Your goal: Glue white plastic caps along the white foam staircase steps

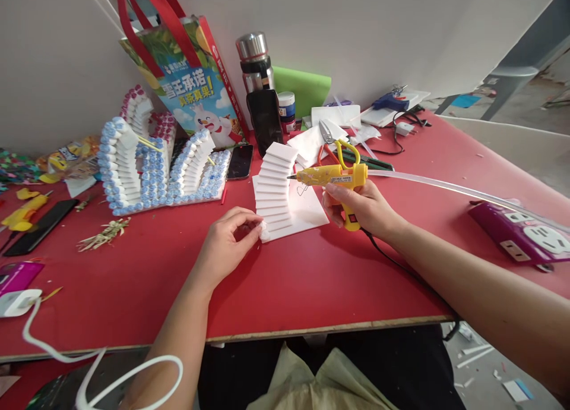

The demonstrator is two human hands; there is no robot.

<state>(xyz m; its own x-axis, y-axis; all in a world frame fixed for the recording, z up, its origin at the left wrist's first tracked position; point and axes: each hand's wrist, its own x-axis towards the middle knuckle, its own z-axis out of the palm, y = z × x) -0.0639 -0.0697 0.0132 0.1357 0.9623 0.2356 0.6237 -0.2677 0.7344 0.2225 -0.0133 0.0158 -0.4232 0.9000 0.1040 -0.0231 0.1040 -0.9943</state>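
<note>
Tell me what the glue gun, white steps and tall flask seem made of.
Glue gun: likely hard plastic, low sheen, judging by its moulded yellow body.
White steps: perhaps foam board, matte, with crisp cut edges.
Tall flask: probably steel, glossy, given bright reflections on its lid.

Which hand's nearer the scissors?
Right. The right hand, gripping the yellow glue gun, is on the near side of the scissors; the left hand is farther off, leftward, pinching a small white piece.
</note>
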